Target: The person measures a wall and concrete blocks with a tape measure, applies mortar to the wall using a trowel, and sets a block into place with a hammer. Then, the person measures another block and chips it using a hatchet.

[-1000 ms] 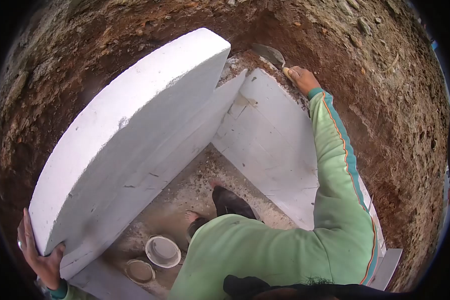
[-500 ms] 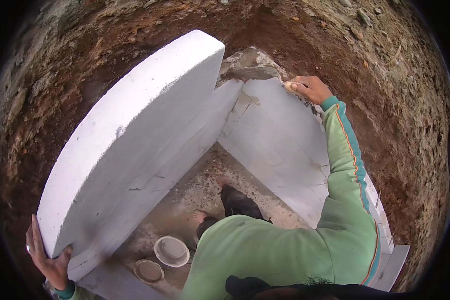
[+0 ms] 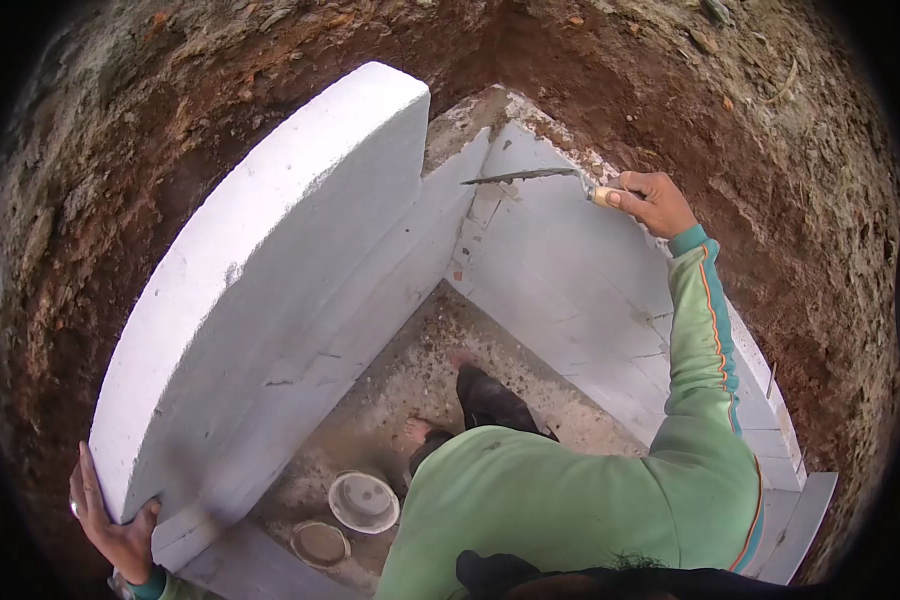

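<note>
My right hand (image 3: 657,203) is closed around the wooden handle of a trowel (image 3: 522,177). The trowel's blade is seen nearly edge-on, level in front of the right-hand white block wall (image 3: 570,250) near the corner. At the lower left, my left hand (image 3: 115,525) grips the near end of a long white block (image 3: 260,210), thumb on its inner face and fingers on its outer side. This block stands on top of the left-hand wall (image 3: 370,290). Between its far end and the corner, a rough mortar-smeared top (image 3: 460,130) shows.
Reddish earth banks (image 3: 590,90) rise close behind both walls. On the dirty floor (image 3: 410,360) are my bare feet, a pale bucket (image 3: 363,502) and a smaller round container (image 3: 320,545). A grey board-like slab (image 3: 805,520) lies at the lower right.
The trowel has come off the wall top at the corner and moved down toward me, its blade turning edge-on. My left hand keeps its grip on the block.
</note>
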